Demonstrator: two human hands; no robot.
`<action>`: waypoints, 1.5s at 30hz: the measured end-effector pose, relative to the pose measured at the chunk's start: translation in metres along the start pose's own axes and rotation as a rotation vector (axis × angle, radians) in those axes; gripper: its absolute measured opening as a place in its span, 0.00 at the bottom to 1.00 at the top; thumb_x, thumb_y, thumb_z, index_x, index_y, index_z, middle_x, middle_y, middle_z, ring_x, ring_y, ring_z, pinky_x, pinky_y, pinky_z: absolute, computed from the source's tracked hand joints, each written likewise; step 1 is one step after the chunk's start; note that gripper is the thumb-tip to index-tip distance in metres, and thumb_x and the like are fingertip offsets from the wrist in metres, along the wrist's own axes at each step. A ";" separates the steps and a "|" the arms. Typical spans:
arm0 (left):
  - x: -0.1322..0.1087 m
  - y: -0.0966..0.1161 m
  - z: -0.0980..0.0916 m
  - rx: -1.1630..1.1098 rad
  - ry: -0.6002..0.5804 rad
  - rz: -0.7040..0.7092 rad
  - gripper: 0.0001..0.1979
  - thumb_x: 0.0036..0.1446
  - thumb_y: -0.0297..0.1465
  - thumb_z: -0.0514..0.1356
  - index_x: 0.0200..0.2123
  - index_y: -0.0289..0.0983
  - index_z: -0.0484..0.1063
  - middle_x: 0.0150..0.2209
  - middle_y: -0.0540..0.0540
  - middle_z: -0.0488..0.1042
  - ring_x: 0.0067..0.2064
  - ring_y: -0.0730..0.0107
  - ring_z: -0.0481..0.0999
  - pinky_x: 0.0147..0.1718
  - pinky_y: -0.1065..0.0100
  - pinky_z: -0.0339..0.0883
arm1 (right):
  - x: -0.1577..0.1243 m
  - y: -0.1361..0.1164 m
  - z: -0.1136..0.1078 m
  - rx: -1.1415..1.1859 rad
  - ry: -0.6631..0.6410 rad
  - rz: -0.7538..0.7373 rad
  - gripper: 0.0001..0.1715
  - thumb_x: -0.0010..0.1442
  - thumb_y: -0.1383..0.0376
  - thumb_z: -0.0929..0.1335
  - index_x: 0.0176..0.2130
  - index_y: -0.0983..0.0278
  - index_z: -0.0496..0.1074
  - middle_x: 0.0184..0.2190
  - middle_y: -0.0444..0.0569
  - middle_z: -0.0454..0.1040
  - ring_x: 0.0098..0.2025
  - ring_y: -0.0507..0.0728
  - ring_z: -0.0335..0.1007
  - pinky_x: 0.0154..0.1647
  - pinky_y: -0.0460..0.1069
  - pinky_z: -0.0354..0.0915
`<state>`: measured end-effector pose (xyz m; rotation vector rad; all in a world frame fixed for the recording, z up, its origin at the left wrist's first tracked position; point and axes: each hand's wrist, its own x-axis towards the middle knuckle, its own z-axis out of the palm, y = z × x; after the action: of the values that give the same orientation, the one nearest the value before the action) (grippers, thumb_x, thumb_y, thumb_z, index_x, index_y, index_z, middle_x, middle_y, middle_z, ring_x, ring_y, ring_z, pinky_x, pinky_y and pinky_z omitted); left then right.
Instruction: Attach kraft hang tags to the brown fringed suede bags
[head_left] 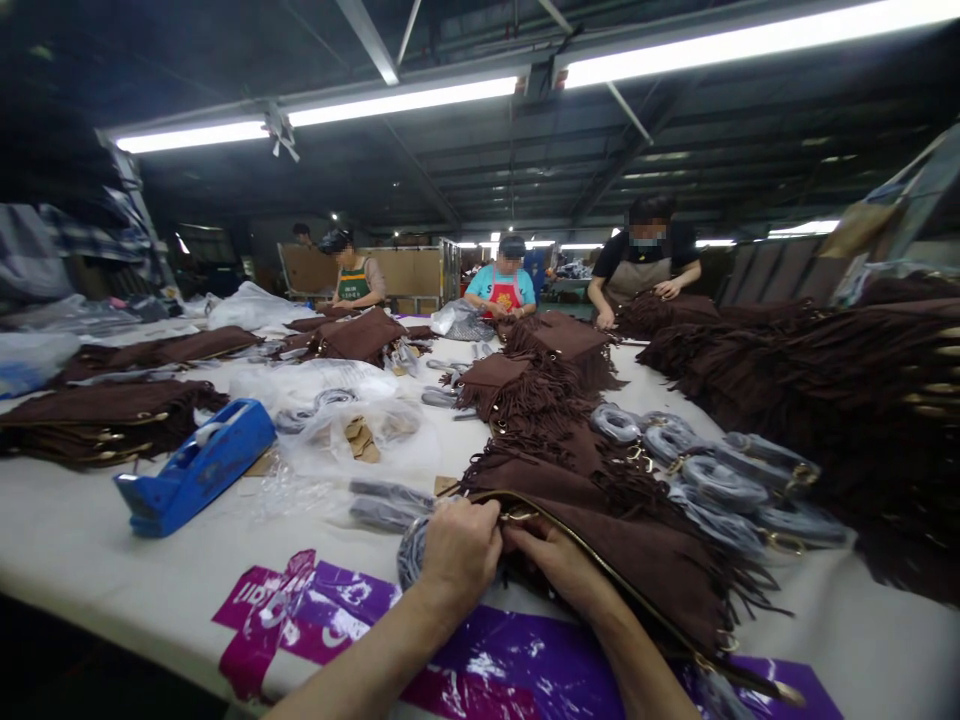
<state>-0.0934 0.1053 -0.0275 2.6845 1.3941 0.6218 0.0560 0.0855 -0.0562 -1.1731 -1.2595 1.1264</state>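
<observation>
The left grip (459, 548) and right grip (561, 565) are clenched on the zip edge of a brown fringed bag (652, 565).

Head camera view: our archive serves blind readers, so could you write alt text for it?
A person's left hand grips the zippered top edge of a brown fringed bag while the right hand presses against it, over purple plastic bags on a white table. A blue tape dispenser lies to the left; co-workers handle similar bags at the far end.
</observation>
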 end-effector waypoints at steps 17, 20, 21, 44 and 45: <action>0.019 -0.013 0.000 -0.708 0.182 -0.143 0.14 0.55 0.30 0.55 0.18 0.35 0.68 0.22 0.50 0.68 0.28 0.72 0.66 0.30 0.71 0.58 | -0.007 -0.012 -0.009 0.073 0.033 0.029 0.25 0.43 0.45 0.75 0.30 0.63 0.79 0.28 0.48 0.77 0.31 0.56 0.71 0.35 0.50 0.67; 0.022 -0.019 0.001 -1.005 0.108 -0.224 0.13 0.55 0.35 0.55 0.24 0.33 0.71 0.23 0.49 0.71 0.25 0.73 0.67 0.27 0.72 0.59 | -0.015 -0.022 -0.015 0.059 0.003 -0.022 0.25 0.49 0.45 0.73 0.35 0.63 0.79 0.34 0.51 0.78 0.37 0.60 0.73 0.41 0.53 0.68; 0.022 -0.020 0.002 -1.084 0.091 -0.231 0.13 0.54 0.35 0.56 0.26 0.33 0.72 0.24 0.49 0.72 0.24 0.74 0.67 0.26 0.72 0.60 | -0.017 -0.025 -0.016 0.051 -0.018 -0.041 0.24 0.51 0.46 0.72 0.34 0.63 0.78 0.34 0.51 0.78 0.36 0.59 0.73 0.40 0.53 0.68; 0.010 -0.016 -0.003 -1.000 -0.152 0.186 0.13 0.60 0.32 0.54 0.28 0.33 0.75 0.26 0.48 0.73 0.28 0.73 0.70 0.29 0.75 0.62 | -0.016 -0.032 -0.017 0.416 0.167 -0.153 0.30 0.51 0.39 0.69 0.42 0.57 0.76 0.46 0.55 0.77 0.21 0.50 0.61 0.17 0.45 0.52; 0.009 -0.019 -0.003 -1.029 -0.144 0.162 0.13 0.60 0.32 0.55 0.29 0.33 0.76 0.26 0.47 0.73 0.28 0.73 0.70 0.29 0.75 0.62 | -0.014 -0.030 -0.019 0.390 0.227 -0.134 0.27 0.52 0.42 0.70 0.40 0.58 0.76 0.44 0.55 0.78 0.21 0.49 0.60 0.16 0.45 0.50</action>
<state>-0.1040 0.1231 -0.0263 1.9331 0.5460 0.8296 0.0737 0.0687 -0.0273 -0.8809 -0.8816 1.0483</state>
